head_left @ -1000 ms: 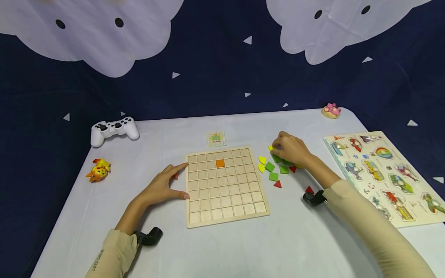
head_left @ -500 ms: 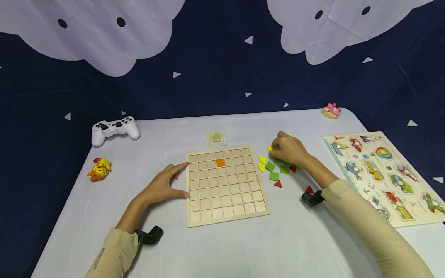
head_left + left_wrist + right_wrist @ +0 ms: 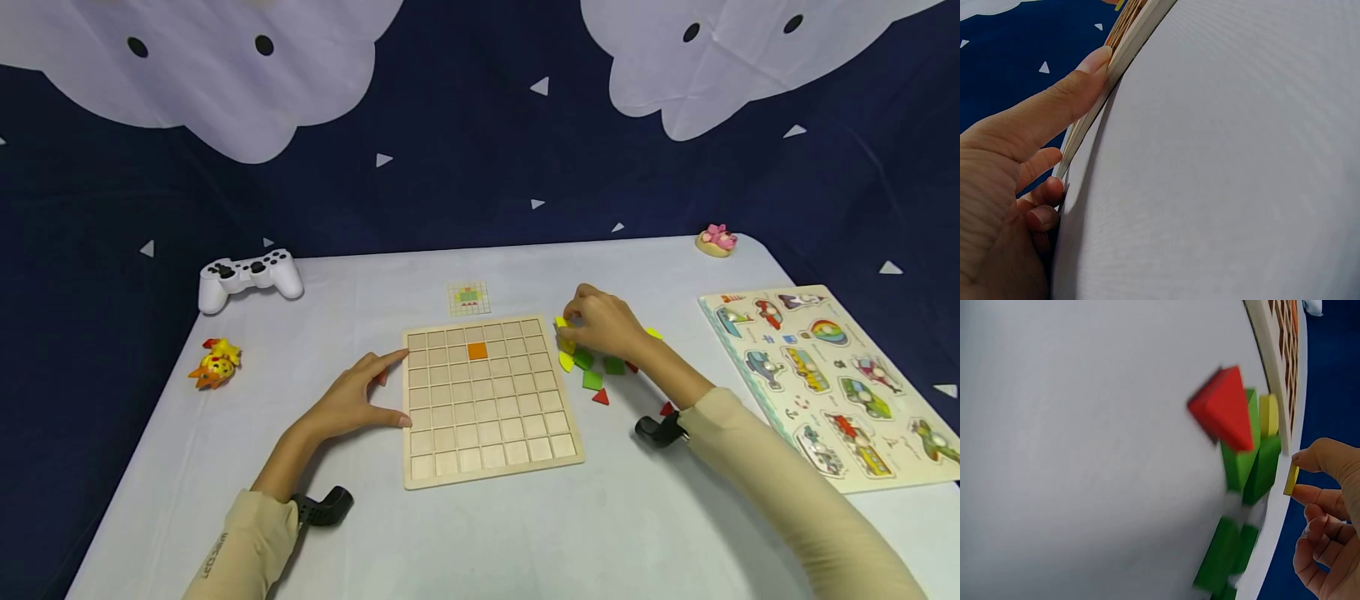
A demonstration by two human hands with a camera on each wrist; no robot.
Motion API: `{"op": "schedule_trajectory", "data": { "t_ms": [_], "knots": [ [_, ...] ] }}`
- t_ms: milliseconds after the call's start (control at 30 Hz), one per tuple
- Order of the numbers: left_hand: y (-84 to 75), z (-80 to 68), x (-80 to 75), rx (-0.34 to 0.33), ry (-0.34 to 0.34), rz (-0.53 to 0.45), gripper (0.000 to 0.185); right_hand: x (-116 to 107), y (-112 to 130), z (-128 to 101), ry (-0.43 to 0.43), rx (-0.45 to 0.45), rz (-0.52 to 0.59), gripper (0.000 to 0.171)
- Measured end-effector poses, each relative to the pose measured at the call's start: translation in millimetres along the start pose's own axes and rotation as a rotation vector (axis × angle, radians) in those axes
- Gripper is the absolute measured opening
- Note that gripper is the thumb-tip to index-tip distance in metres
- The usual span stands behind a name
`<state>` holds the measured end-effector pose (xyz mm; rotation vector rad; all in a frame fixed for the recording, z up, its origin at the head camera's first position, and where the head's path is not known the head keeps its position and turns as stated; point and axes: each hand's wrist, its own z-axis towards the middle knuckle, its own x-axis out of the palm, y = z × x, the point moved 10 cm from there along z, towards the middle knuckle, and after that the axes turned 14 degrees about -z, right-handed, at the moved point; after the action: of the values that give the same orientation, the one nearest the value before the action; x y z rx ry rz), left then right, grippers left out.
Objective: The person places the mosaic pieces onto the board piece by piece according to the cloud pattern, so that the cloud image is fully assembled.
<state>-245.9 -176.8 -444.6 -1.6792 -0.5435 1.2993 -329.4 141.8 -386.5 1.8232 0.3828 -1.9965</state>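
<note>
A wooden grid board (image 3: pixel 487 400) lies mid-table with one orange square tile (image 3: pixel 477 351) set in its upper rows. My left hand (image 3: pixel 352 400) lies on the table, its forefinger and thumb pressed against the board's left edge (image 3: pixel 1125 53). My right hand (image 3: pixel 600 325) pinches a small yellow piece (image 3: pixel 1291 480) between thumb and forefinger, just above the pile of loose pieces right of the board. That pile holds green squares (image 3: pixel 592 379), yellow quarter-rounds (image 3: pixel 566 361) and red triangles (image 3: pixel 600 397). In the right wrist view a red triangle (image 3: pixel 1225 406) shows large beside green blocks (image 3: pixel 1254 465).
A small pattern card (image 3: pixel 468 297) lies behind the board. A white game controller (image 3: pixel 250 277) and a yellow-orange toy (image 3: pixel 215 364) sit at the left. A pink toy (image 3: pixel 716 239) is at the far right corner, and a vehicle peg puzzle (image 3: pixel 828 379) lies along the right edge.
My right hand has moved left toward the board's upper right corner, carrying the yellow piece away from the pile. The left hand has stayed in place.
</note>
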Motion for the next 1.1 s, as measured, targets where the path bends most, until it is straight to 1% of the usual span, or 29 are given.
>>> {"op": "schedule_trajectory", "data": {
  "t_ms": [500,767,933,1100],
  "knots": [
    [-0.3,1.1,1.0,0.008,0.003,-0.004,0.102,2.6,50.6,15.0,0.010,-0.080,0.082,0.027],
    [-0.4,1.5,0.7,0.011,0.006,-0.008,0.101,9.4,67.0,19.4,0.039,-0.092,0.084,0.031],
    [-0.4,1.4,0.3,0.005,0.006,-0.007,0.102,12.2,76.7,19.9,0.047,-0.112,0.092,0.026],
    [-0.5,2.1,0.3,0.011,0.006,0.000,0.102,15.8,84.3,20.7,0.043,-0.137,0.089,0.026]
  ]
}}
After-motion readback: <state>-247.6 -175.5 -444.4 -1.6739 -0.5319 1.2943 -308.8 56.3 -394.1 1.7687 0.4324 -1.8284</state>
